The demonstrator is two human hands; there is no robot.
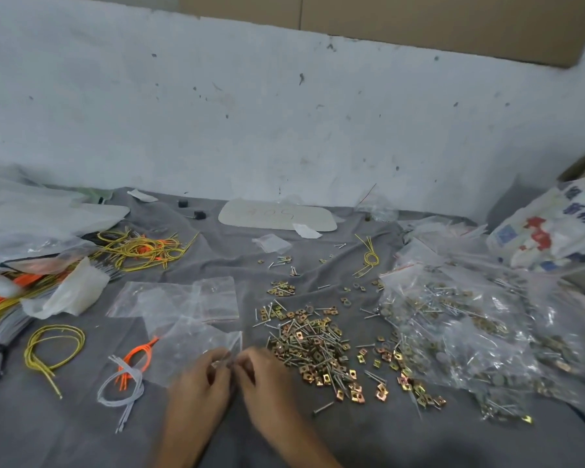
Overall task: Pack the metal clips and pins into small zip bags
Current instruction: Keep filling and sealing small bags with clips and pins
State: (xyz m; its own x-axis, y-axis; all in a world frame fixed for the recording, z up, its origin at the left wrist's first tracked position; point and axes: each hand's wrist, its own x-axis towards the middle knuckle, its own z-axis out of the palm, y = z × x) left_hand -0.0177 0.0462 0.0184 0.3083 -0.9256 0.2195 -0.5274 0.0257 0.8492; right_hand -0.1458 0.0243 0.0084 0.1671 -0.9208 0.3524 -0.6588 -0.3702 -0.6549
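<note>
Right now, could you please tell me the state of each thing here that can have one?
Zip bag, looks empty; mouth open or sealed, cannot tell.
Left hand, pinching the zip bag's edge.
Right hand, pinching the same edge.
Clips and pins, loose in a heap on the cloth.
Filled bags, piled at right, holding clips and pins.
</note>
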